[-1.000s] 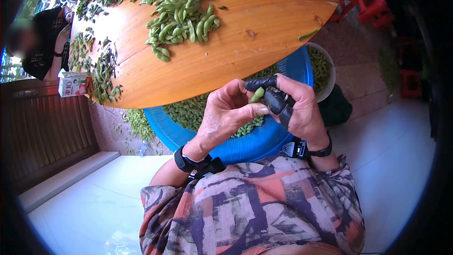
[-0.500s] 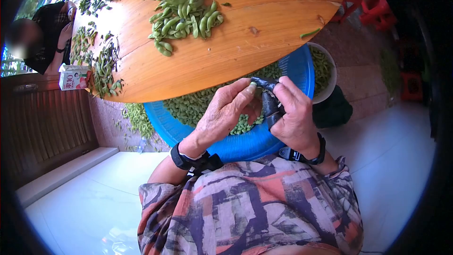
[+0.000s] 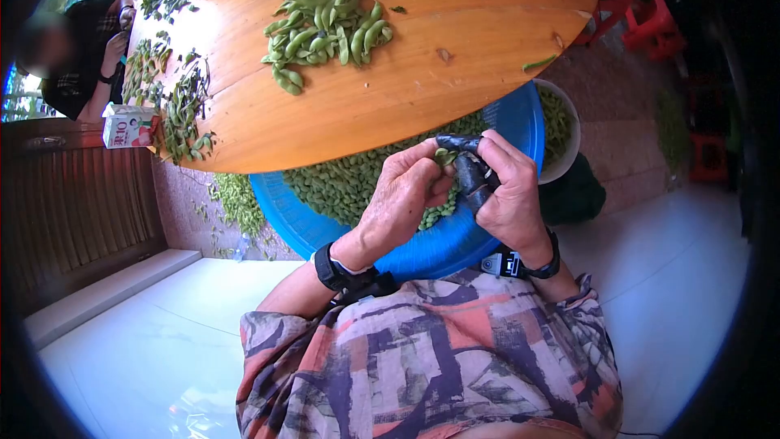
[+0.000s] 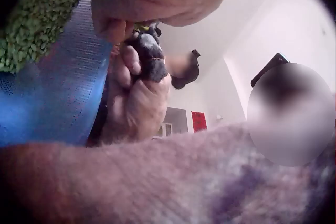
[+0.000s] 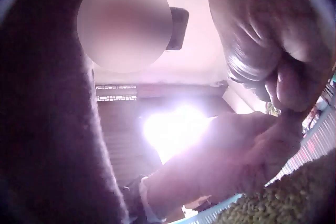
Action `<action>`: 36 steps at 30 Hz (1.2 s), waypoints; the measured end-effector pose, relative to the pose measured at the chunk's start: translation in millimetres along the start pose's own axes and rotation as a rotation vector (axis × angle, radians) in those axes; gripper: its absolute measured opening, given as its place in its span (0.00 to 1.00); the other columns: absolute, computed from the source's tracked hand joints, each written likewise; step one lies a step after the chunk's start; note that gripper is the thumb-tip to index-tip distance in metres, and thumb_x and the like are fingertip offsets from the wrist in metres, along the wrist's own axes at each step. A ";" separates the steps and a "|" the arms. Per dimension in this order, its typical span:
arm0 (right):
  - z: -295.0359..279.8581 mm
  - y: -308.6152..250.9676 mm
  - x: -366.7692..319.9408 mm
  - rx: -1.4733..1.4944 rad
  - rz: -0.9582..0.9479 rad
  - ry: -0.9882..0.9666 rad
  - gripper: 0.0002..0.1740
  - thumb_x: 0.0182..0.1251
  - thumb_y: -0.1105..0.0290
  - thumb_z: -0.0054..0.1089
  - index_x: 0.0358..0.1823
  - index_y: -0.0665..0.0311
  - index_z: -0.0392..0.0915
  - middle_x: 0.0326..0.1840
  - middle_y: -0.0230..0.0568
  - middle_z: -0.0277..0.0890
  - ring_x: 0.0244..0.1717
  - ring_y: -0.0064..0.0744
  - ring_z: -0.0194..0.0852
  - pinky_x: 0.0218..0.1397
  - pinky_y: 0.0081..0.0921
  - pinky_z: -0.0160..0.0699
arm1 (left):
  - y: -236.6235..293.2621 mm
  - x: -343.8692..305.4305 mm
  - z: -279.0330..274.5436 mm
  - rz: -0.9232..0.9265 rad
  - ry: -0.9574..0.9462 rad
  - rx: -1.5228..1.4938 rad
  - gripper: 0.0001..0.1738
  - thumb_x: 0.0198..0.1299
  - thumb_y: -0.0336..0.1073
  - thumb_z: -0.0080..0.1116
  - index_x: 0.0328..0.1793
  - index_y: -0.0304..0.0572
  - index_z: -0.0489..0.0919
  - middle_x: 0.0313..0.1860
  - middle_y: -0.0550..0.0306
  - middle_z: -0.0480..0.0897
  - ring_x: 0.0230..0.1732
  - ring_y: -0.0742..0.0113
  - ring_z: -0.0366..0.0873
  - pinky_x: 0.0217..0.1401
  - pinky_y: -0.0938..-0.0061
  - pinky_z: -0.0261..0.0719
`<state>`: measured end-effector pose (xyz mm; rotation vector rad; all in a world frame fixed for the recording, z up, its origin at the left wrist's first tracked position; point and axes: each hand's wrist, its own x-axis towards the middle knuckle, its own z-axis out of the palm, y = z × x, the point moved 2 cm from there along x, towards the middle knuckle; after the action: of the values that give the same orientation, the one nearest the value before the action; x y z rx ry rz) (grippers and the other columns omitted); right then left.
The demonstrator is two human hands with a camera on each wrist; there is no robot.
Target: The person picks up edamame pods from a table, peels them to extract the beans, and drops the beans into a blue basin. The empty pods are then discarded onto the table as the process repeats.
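Observation:
Over a blue basin (image 3: 390,262) of shelled green beans (image 3: 333,191), both hands meet at a small green soybean pod (image 3: 444,157). My left hand (image 3: 398,199) pinches the pod between thumb and curled fingers. My right hand (image 3: 513,195) has black wrapping (image 3: 471,183) on its thumb and index finger, and these grip the pod's other side. In the left wrist view the wrapped thumb (image 4: 149,50) lies right at the left fingertips, with a sliver of pod showing. The right wrist view shows the fingers close together, the pod mostly hidden.
An orange wooden table (image 3: 406,106) overhangs the basin's far side, bearing a heap of unshelled pods (image 3: 325,16) and a drink carton (image 3: 130,128). A white bucket (image 3: 571,134) of pods stands at the right, near red stools (image 3: 650,24). Another person's arm (image 3: 106,81) rests at the left.
A plump pod showed between the hands at first; fingertips then closed over it. Now it looks flatter and split, and the left hand has drawn slightly down and back.

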<state>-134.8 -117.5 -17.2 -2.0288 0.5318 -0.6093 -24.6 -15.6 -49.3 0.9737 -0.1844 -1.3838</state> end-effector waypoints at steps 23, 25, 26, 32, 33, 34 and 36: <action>-87.6 7.0 8.7 -0.347 0.125 0.204 0.12 0.63 0.78 0.56 0.47 0.68 0.79 0.33 0.55 0.78 0.33 0.48 0.80 0.40 0.35 0.75 | 131.5 43.5 -15.6 0.826 0.344 1.859 0.09 0.51 0.28 0.64 0.40 0.38 0.82 0.37 0.50 0.77 0.43 0.49 0.78 0.45 0.60 0.77; -75.8 5.6 11.4 -0.175 0.125 0.116 0.12 0.60 0.81 0.56 0.46 0.69 0.80 0.32 0.53 0.77 0.32 0.46 0.79 0.40 0.33 0.75 | 133.2 41.2 -21.7 0.809 0.325 1.766 0.08 0.51 0.27 0.64 0.39 0.37 0.82 0.36 0.50 0.78 0.40 0.49 0.79 0.43 0.61 0.77; -69.3 -0.5 14.8 -0.144 0.111 0.088 0.14 0.59 0.81 0.55 0.47 0.69 0.80 0.32 0.53 0.77 0.32 0.46 0.79 0.39 0.32 0.75 | 133.8 40.2 -23.9 0.787 0.310 1.670 0.07 0.51 0.26 0.64 0.37 0.37 0.82 0.35 0.50 0.79 0.37 0.50 0.79 0.41 0.62 0.77; -40.3 -16.8 32.6 -0.052 0.010 -0.060 0.21 0.57 0.84 0.51 0.52 0.66 0.81 0.31 0.53 0.76 0.32 0.47 0.80 0.37 0.31 0.74 | 134.7 39.3 -29.9 0.916 0.263 1.627 0.07 0.51 0.26 0.66 0.37 0.36 0.85 0.29 0.52 0.81 0.30 0.57 0.80 0.36 0.67 0.77; -36.6 -18.0 34.2 -0.057 0.012 -0.057 0.21 0.57 0.84 0.51 0.52 0.66 0.81 0.31 0.53 0.76 0.32 0.47 0.80 0.37 0.31 0.74 | 134.1 38.5 -29.2 0.919 0.258 1.624 0.07 0.51 0.26 0.66 0.37 0.36 0.85 0.29 0.52 0.81 0.30 0.57 0.80 0.36 0.67 0.77; -32.2 -17.3 35.0 -0.050 0.029 -0.065 0.22 0.56 0.84 0.51 0.53 0.66 0.81 0.31 0.54 0.76 0.31 0.47 0.79 0.37 0.31 0.74 | 133.6 35.8 -28.0 0.941 0.297 1.606 0.07 0.52 0.26 0.65 0.38 0.36 0.85 0.29 0.53 0.81 0.29 0.59 0.79 0.35 0.68 0.76; -29.3 -19.7 38.0 -0.035 0.092 -0.101 0.23 0.58 0.84 0.50 0.55 0.66 0.80 0.26 0.48 0.75 0.27 0.36 0.76 0.34 0.27 0.72 | 131.5 28.6 -22.8 0.958 0.330 1.583 0.07 0.54 0.26 0.65 0.39 0.36 0.85 0.30 0.53 0.81 0.28 0.61 0.79 0.34 0.70 0.76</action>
<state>-120.2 -149.4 21.1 -2.0440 0.5752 -0.4423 93.5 -45.4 12.4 1.9474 -1.4113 0.0702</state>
